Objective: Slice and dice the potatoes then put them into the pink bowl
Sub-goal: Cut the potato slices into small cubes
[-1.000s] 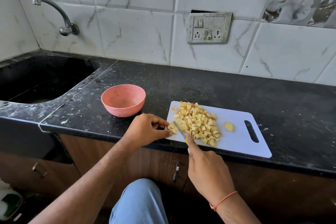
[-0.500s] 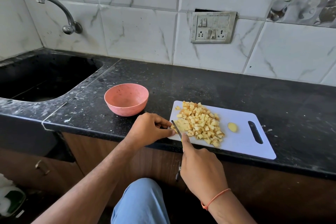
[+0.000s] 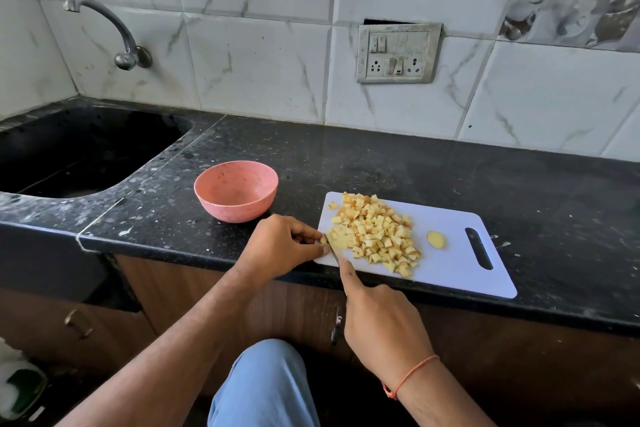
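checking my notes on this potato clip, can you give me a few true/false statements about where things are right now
1. The pink bowl already holds diced potato. False: it is empty; the diced potato pile lies on the white cutting board.
2. The right hand holds the knife. True.
3. The left hand rests on the bowl's rim. False: it pinches a potato piece at the board's left edge.
4. A lone potato slice lies between the pile and the board's handle slot. True.
5. The bowl stands right of the board. False: it stands to its left, towards the sink.
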Motion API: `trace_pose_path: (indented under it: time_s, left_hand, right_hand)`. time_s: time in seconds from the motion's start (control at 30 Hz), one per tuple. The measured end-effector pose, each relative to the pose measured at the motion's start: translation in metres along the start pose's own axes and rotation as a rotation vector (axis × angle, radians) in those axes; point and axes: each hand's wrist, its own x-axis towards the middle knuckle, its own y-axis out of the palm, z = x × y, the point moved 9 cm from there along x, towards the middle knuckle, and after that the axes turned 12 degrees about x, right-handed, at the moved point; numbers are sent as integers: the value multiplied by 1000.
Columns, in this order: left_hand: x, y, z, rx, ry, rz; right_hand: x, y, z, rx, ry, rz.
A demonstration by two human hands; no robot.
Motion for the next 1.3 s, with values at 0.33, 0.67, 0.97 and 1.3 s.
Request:
trace_pose_path:
  time_s: [0.33, 0.67, 0.97, 1.3]
  left_hand:
    - [1, 0, 2, 6, 6, 27]
    - [11, 0, -19, 168, 63, 117]
    - [24, 8, -31, 220, 68, 49]
    - [38, 7, -63, 402, 200, -40]
  right_hand:
    - [-28, -21, -33, 3, -64, -64]
    - [12, -101, -140, 427, -9, -523]
    - [28, -99, -213, 763, 104, -572]
    - [28, -96, -223, 867, 133, -586]
